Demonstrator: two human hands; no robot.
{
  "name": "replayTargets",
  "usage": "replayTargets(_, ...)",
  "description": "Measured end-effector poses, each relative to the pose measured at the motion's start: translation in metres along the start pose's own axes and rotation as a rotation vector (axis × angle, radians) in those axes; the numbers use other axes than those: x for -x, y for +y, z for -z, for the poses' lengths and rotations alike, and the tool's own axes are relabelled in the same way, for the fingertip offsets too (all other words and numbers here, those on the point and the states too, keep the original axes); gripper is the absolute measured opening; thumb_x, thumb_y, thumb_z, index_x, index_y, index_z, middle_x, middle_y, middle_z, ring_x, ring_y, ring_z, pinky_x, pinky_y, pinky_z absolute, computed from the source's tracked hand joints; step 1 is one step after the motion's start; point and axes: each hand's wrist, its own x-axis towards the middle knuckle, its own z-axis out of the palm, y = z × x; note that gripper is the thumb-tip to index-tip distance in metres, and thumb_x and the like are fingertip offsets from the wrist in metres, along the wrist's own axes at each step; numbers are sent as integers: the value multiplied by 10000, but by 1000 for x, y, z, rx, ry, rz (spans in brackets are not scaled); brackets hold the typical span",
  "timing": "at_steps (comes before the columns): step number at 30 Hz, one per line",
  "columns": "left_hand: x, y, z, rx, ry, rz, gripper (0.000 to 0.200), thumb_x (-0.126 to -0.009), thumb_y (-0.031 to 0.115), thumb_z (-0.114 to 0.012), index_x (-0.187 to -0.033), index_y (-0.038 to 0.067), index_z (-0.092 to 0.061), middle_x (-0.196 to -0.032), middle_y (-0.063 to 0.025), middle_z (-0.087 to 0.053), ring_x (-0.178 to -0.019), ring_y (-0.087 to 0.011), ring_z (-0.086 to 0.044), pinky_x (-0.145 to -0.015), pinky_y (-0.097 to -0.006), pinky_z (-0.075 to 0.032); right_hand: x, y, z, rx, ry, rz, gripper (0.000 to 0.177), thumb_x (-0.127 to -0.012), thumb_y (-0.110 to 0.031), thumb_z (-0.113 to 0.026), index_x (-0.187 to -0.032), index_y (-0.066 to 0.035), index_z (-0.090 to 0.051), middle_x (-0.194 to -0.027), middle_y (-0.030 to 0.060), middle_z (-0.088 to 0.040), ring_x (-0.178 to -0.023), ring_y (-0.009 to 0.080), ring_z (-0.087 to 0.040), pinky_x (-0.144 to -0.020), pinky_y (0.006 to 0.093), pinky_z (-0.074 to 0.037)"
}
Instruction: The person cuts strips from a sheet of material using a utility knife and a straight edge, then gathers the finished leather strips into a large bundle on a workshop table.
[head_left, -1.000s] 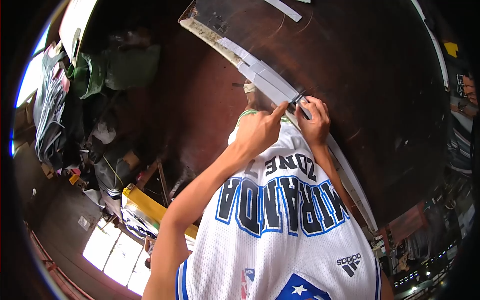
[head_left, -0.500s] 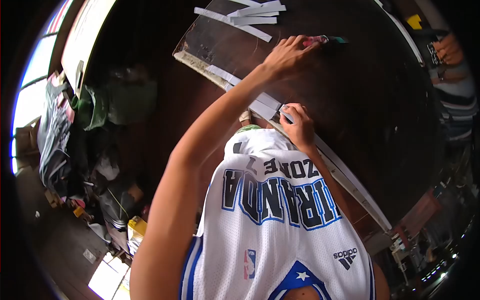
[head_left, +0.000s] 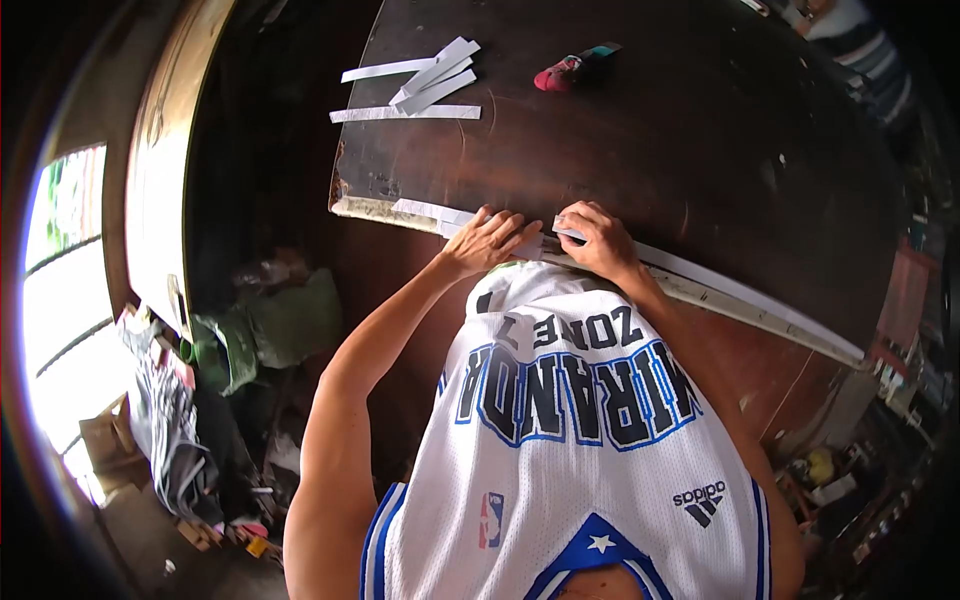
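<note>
Long white strips point(head_left: 730, 283) lie along the near edge of a dark table point(head_left: 700, 160). My left hand point(head_left: 490, 240) rests on the strips at this edge, its fingers slightly spread and reaching to the right; its thumb is hidden. Just right of it, my right hand point(head_left: 597, 240) has its fingers curled around a white strip point(head_left: 567, 232), whose end shows at the fingertips. A narrow gap separates the two hands. Farther back on the tabletop lies a small tool with a red handle point(head_left: 556, 76) and a teal end, out of both hands.
Several loose white strips point(head_left: 436, 78) lie crossed at the table's back left. Cloth point(head_left: 175, 430) hangs at the left near a green bag point(head_left: 295, 318). A person in a striped top point(head_left: 868, 65) is at the far right. Clutter point(head_left: 830, 480) sits on the floor at the lower right.
My left hand has let go of the red and teal tool and come back to the table edge beside my right hand. My right hand keeps its strip. The view has turned.
</note>
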Motion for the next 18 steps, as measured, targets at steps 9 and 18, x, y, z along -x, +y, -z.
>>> replayTargets(9,-50,-84,-11,-161,-11,-118,589,-864,273,-660,-1375,50,-470,-1138,-162,-532,-1052,-320,-571,-907,-409,-536,15,47,32,4,-34,-46,155,-742,-66,-729,-873,-79,-647,-962,21,-664,-899,237,-657,-751,349,-571)
replayTargets(18,-183,-218,13,-356,218,234,654,-797,507,-703,-1295,100,-582,-1211,-128,-563,-1126,-302,-536,-923,-435,-442,-16,89,62,-18,-90,-27,244,-698,-27,-748,-876,-67,-586,-987,50,-660,-908,280,-645,-747,382,-554)
